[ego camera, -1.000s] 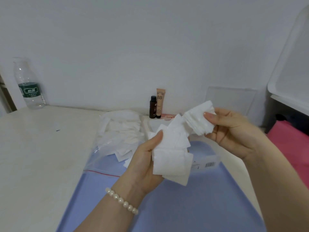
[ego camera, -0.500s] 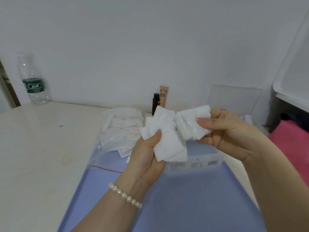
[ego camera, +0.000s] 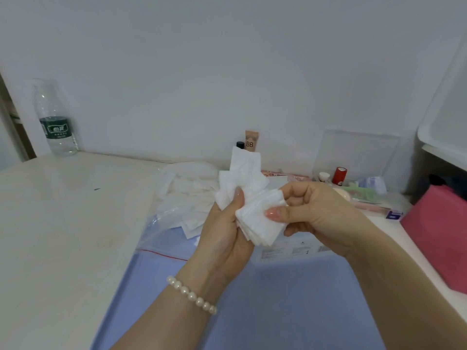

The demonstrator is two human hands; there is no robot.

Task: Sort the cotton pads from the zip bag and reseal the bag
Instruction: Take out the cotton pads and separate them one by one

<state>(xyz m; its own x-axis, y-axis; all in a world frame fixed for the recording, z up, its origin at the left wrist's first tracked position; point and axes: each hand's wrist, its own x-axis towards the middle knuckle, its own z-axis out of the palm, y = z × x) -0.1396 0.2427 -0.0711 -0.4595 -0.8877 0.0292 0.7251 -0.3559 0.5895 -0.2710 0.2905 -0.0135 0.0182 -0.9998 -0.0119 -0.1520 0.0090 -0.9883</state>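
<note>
Zip bag [ego camera: 177, 210] lies on table [ego camera: 63, 223], bottle [ego camera: 56, 122] far left behind.

Water bottle [ego camera: 56, 127] and BB tube [ego camera: 251, 141] against wall.

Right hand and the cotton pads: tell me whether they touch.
Touching. The head view shows the right hand pinching the cotton pads, thumb pressed on the front.

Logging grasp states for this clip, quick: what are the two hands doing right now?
Left hand: holds a loose bunch of cotton pads, thumb pressed on them.
Right hand: pinches a neater stack of pads between thumb and fingers.
</note>
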